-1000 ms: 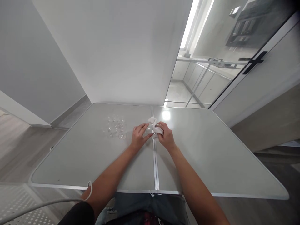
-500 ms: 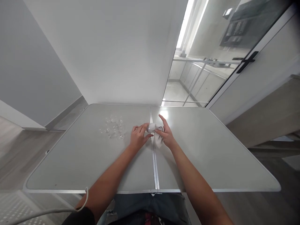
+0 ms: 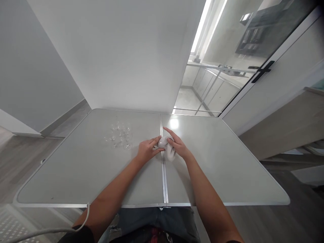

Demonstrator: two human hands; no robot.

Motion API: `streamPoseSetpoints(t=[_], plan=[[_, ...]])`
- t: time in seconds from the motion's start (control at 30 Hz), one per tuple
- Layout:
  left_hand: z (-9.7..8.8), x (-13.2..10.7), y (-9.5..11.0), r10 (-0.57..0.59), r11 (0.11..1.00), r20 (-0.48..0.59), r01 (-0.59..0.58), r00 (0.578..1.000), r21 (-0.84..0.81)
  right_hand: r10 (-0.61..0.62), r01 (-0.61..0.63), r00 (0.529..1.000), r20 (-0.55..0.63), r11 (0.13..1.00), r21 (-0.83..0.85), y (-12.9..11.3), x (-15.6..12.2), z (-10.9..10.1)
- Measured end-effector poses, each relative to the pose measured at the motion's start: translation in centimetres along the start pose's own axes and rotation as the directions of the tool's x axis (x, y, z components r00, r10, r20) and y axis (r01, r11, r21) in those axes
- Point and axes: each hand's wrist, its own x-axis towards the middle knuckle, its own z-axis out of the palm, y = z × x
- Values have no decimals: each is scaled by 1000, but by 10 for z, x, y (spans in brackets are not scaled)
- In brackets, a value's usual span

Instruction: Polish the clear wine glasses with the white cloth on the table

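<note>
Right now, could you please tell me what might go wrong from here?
The clear glass might slip or crack between the left grip around it and the white cloth that the right grip holds against it. A sideways jerk of the left grip could hit the clustered glassware to its left. The pale cable beside the left forearm might snag if that arm lifts.

Home, judging by kitchen cabinets [image 3: 217, 91] beyond glass door [image 3: 227, 44].
</note>
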Motion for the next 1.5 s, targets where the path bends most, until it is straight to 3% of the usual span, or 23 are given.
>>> streamPoseSetpoints(t=[0.17, 0.27, 0.33, 0.37, 0.43, 0.5, 0.57, 0.63, 0.7, 0.77, 0.87, 0.97, 1.07, 1.13, 1.2, 1.23, 1.27, 1.3, 1.33, 1.4, 1.43, 1.5], plan=[[-2, 4, 1, 22, 991, 36, -26, 999, 130, 201, -182, 975, -97, 967, 176, 3, 7, 13], [-7, 5, 9, -81, 997, 125, 80, 989, 12, 119, -109, 990, -73, 987, 119, 0, 5, 10], [-11, 6, 17, -168, 952, 235, 220, 957, -213, 26, -26, 1000, -2, 997, 79, -3, 1, 4], [-13, 7, 21, -197, 884, 321, 309, 926, -351, -17, 14, 999, 39, 998, 68, -4, -2, 0], [-17, 10, 27, -184, 657, 525, 501, 831, -564, -72, 62, 991, 116, 995, 82, -4, -7, -8], [-19, 13, 31, -116, 438, 677, 649, 727, -622, -84, 61, 978, 188, 990, 126, -2, -10, -13], [-18, 15, 31, -92, 365, 722, 698, 686, -616, -74, 45, 975, 212, 989, 138, -1, -11, -14], [-16, 14, 28, -147, 475, 650, 630, 745, -614, -60, 48, 988, 142, 995, 89, -1, -9, -11], [-14, 10, 22, -216, 723, 452, 453, 866, -522, -26, 24, 999, 40, 999, 42, -2, -4, -5], [-12, 7, 16, -190, 924, 230, 253, 954, -287, 58, -56, 998, -33, 997, 62, -3, 1, 2], [-10, 4, 9, -86, 996, 106, 86, 991, -4, 194, -173, 975, -105, 969, 179, -3, 6, 12], [-11, 5, 10, -115, 993, 147, 118, 982, -12, 173, -153, 982, -82, 966, 207, -2, 5, 13], [-16, 8, 17, -195, 901, 350, 309, 916, -305, 36, -41, 998, 43, 992, 122, -3, 0, 3], [-20, 10, 21, -161, 698, 567, 499, 808, -513, -40, 23, 986, 164, 994, 103, -3, -3, -6], [-24, 13, 22, -77, 481, 730, 667, 679, -569, -84, 49, 953, 291, 991, 126, -3, -6, -13], [-24, 14, 22, -55, 424, 769, 712, 637, -559, -90, 48, 939, 331, 990, 134, -4, -6, -16], [-24, 15, 22, -59, 415, 780, 726, 623, -548, -84, 43, 937, 339, 991, 129, -4, -6, -16], [-24, 15, 20, -98, 454, 757, 706, 646, -544, -71, 38, 948, 311, 993, 111, -3, -5, -15], [-22, 14, 19, -157, 540, 696, 651, 700, -533, -55, 33, 965, 257, 996, 88, -3, -4, -13], [-17, 12, 16, -254, 783, 471, 466, 844, -413, -5, -1, 994, 107, 998, 55, -2, 0, -6], [-15, 10, 14, -260, 881, 345, 368, 902, -297, 28, -30, 999, 45, 998, 59, -1, 2, -2], [-11, 6, 12, -205, 973, 177, 220, 963, -69, 105, -102, 994, -21, 987, 122, 1, 6, 5]])
